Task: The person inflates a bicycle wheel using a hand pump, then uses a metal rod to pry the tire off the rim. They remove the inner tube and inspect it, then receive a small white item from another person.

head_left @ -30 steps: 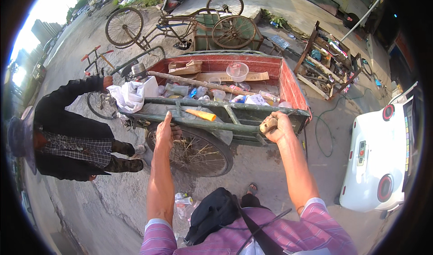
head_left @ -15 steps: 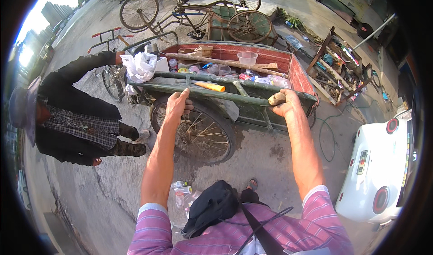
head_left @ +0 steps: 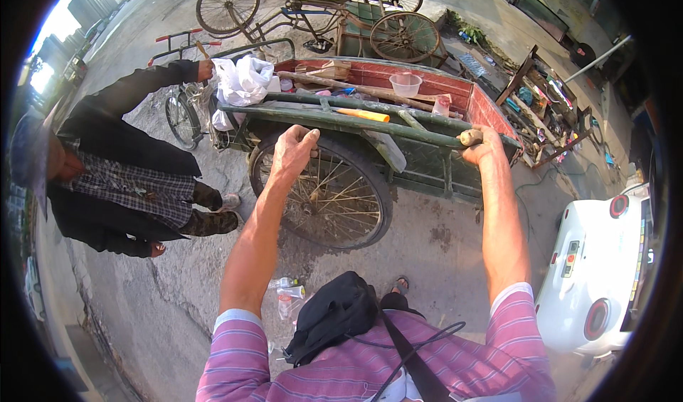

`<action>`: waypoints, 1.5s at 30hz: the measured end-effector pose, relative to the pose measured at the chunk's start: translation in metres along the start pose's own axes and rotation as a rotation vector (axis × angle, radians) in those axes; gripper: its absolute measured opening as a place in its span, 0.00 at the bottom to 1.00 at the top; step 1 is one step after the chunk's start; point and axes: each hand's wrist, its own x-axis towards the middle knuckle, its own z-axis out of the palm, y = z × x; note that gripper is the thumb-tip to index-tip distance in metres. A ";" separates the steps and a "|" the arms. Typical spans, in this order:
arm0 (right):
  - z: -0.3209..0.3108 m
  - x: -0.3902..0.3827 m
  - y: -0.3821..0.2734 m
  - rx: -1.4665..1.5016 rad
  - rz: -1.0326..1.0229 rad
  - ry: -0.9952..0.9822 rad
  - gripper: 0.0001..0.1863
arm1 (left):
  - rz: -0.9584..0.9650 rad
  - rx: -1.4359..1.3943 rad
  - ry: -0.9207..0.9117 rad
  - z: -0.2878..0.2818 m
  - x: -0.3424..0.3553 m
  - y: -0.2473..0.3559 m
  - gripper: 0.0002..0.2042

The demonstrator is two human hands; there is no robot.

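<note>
The cargo bed of a green tricycle cart [head_left: 434, 171] with red inner walls stands in front of me. My right hand [head_left: 484, 146] is closed round its near rail [head_left: 405, 136], toward the right end. A tan lumpy thing [head_left: 470, 137] shows at its thumb side; I cannot tell what it is. My left hand [head_left: 293, 149] is closed just below the rail, above the spoked wheel [head_left: 320, 192]; any contact and what its fingers hold are hidden. A yellow-orange rod [head_left: 363, 114] lies along the rail, and a clear plastic tub [head_left: 405, 84] sits in the bed.
At the left a person [head_left: 135, 167] in a dark jacket has one hand by a white plastic bag [head_left: 244, 80]. An overturned tricycle [head_left: 341, 21] lies behind the cart. A scrap-filled frame [head_left: 544, 107] and a white car [head_left: 597, 277] stand right. Plastic bottles [head_left: 287, 299] lie near my feet.
The cart's near rail has shifted up and right in view, hiding more of the load. My right hand moves with it. My left forefinger touched the rail before; now that hand is just below.
</note>
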 end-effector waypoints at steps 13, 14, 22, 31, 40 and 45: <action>0.001 -0.006 -0.002 -0.021 -0.034 -0.025 0.06 | -0.038 -0.041 -0.026 -0.003 -0.037 -0.061 0.15; 0.001 -0.005 -0.002 -0.021 -0.046 -0.028 0.06 | -0.049 -0.046 -0.028 -0.002 -0.042 -0.067 0.15; 0.003 -0.010 -0.004 0.066 0.010 -0.033 0.04 | 0.037 -0.034 0.027 0.006 -0.054 -0.044 0.14; -0.013 0.031 -0.010 -0.006 -0.104 -0.124 0.09 | 0.659 0.305 0.167 0.060 -0.013 0.022 0.15; 0.009 -0.006 0.002 0.064 -0.033 -0.030 0.17 | 0.846 0.501 0.135 0.109 0.016 0.036 0.21; 0.005 0.012 -0.006 0.078 -0.033 -0.037 0.18 | 0.827 0.513 0.086 0.107 0.022 0.039 0.22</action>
